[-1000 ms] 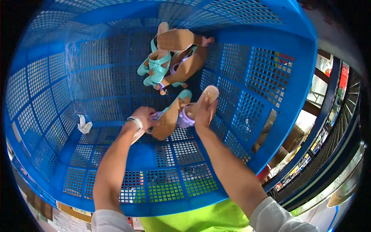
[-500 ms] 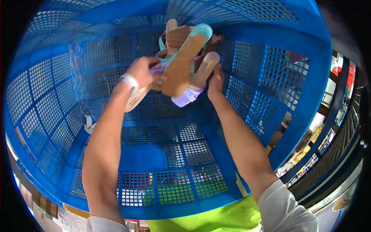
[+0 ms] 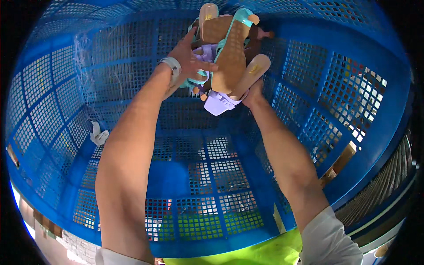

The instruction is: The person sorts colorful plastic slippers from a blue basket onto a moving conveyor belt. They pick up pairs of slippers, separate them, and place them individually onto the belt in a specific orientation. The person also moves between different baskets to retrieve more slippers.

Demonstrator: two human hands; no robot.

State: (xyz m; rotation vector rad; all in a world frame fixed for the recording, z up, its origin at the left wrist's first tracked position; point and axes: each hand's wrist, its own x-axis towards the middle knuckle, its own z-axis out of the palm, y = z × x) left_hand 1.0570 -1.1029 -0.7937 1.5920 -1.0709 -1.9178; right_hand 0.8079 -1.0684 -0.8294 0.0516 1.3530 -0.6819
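A cluster of heeled sandals fills the far middle of a deep blue crate. My left hand (image 3: 187,62) lies against its left side, fingers spread over a lilac strap and a turquoise-strapped sandal. In front, a turquoise sandal (image 3: 230,59) shows its tan sole, heel end up. Below and right of it tilts a lilac sandal (image 3: 219,104) with a pale beige insole. My right hand (image 3: 253,94) grips this one at its right edge, its fingers mostly hidden behind it. A beige-insoled sandal (image 3: 208,12) stands at the top of the cluster.
Perforated walls of the blue crate (image 3: 170,176) surround both arms. Clear plastic film (image 3: 81,57) hangs along the left wall, and a crumpled white scrap (image 3: 99,133) lies in the left corner. Bright green fabric (image 3: 238,251) shows at the near rim.
The sandals have shifted farther away and slightly right, together with both hands. My left hand has spread its fingers against the cluster. My right hand stays at the lilac sandal.
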